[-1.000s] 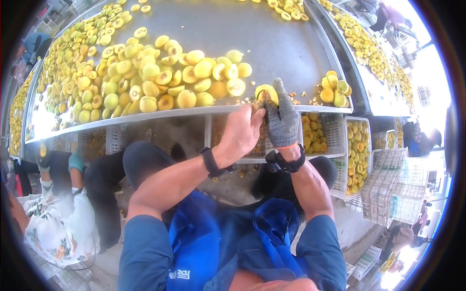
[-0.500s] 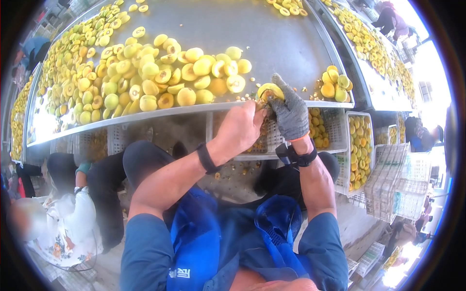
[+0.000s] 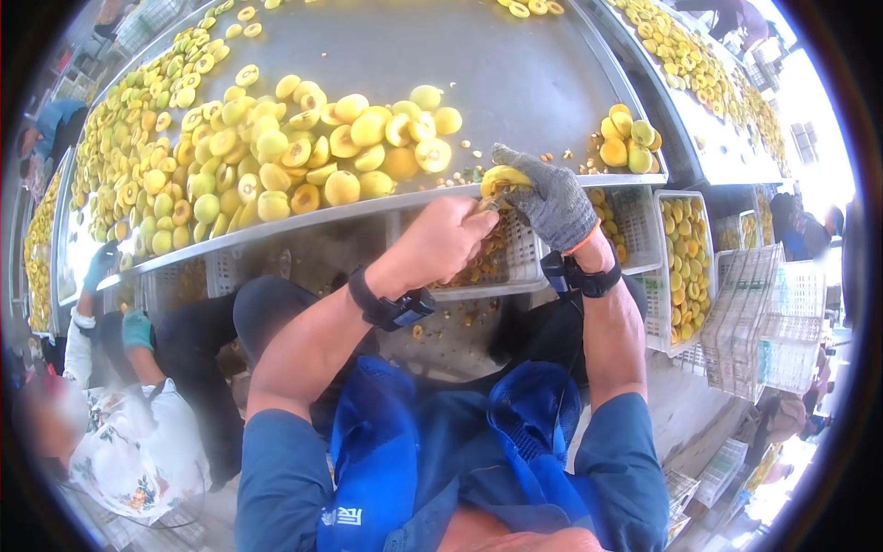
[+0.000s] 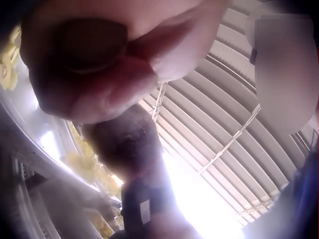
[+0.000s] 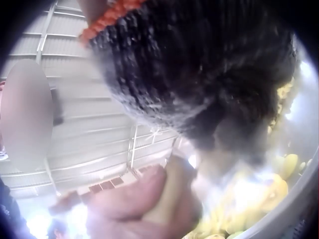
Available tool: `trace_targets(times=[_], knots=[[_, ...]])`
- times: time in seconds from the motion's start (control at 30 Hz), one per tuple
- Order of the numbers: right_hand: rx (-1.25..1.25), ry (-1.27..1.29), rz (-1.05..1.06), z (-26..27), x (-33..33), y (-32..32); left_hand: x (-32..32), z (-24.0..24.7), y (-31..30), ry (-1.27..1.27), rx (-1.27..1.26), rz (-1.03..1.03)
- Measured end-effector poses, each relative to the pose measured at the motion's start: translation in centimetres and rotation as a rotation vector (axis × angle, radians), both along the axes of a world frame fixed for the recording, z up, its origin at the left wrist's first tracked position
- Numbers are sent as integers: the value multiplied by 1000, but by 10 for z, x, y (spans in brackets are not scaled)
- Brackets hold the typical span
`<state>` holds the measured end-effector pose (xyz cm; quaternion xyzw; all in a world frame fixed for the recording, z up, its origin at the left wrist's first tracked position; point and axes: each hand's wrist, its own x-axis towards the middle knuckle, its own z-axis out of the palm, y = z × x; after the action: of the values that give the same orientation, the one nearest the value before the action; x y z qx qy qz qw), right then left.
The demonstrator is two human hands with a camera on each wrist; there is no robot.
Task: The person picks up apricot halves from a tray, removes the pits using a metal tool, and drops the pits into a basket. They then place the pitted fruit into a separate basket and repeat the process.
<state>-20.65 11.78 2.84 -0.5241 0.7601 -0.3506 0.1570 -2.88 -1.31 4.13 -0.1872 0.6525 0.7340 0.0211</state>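
In the head view, the bare left hand (image 3: 440,241) is curled, pinching a small object (image 3: 488,206) whose shape is unclear, against the fruit. The right hand (image 3: 555,204), in a grey knit glove, grips a cut yellow fruit (image 3: 505,178) over the table's front rim (image 3: 368,204). The two hands nearly meet there. Close up in the left wrist view are the left hand's curled fingers (image 4: 107,84), with the dark glove behind. The glove (image 5: 199,64) fills the top of the right wrist view; glare blurs the fruit.
Halved yellow fruit (image 3: 276,152) is heaped on the metal table at left, with a small pile (image 3: 630,138) at right. Small bits lie near the rim. Crates (image 3: 685,267) of fruit stand below and at right. Another person (image 3: 138,451) sits at left.
The glove has turned and shifted slightly rightward, and the fruit in it now lies flatter. The left hand has stayed beside it. The neighbour's gloved hand has come up to the table.
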Motion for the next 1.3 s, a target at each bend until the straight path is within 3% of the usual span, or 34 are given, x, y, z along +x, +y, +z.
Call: trace_targets(times=[0.17, 0.27, 0.43, 0.87, 1.03, 1.07, 1.13, 1.23, 1.3], knots=[[-234, -84, -134, -24, 14, -6, -7, -7, 9, -18, 187, 78], [-232, -46, -172, -26, 18, -8, -8, -8, 10, 5, 111, 73], [-82, -62, -18, -14, -3, -1, -8, -7, 3, -25, 90, -53], [-89, -152, 30, -6, -8, 2, -5, -14, -13, -61, 517, -157], [79, -508, -29, 11, -17, 9, -2, -36, -25, 27, 793, -293], [109, -579, -66, 11, -20, 11, -2, -38, -28, -27, 677, -285], [110, -404, -115, 5, -27, 15, -3, -41, -32, -135, 449, -266], [133, -3, -142, -10, -47, 33, -3, -68, -22, 69, -709, -171], [196, 174, -190, -27, -77, 58, 1, -73, -19, -11, -817, -153]])
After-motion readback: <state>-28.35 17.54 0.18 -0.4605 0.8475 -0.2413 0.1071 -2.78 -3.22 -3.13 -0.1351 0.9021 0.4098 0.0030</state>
